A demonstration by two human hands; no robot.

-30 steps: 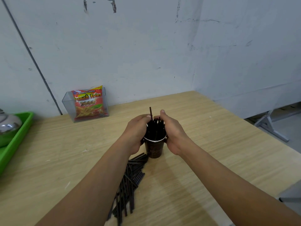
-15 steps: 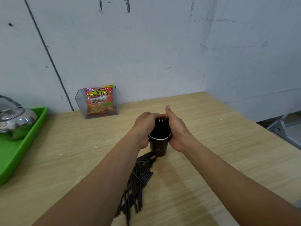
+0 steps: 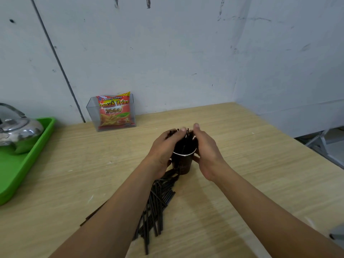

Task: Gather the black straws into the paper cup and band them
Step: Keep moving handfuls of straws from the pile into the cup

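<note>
Fingers [image 3: 183, 129] round straws [image 3: 186, 144], wooden table [image 3: 251, 164], grey walls [image 3: 167, 53]

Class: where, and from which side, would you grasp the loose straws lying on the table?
Likely the middle of the straws, from above, fingers across their length: they lie flat and roughly parallel on the table, fanning out at the near end, so a mid-length pinch should gather most.
</note>
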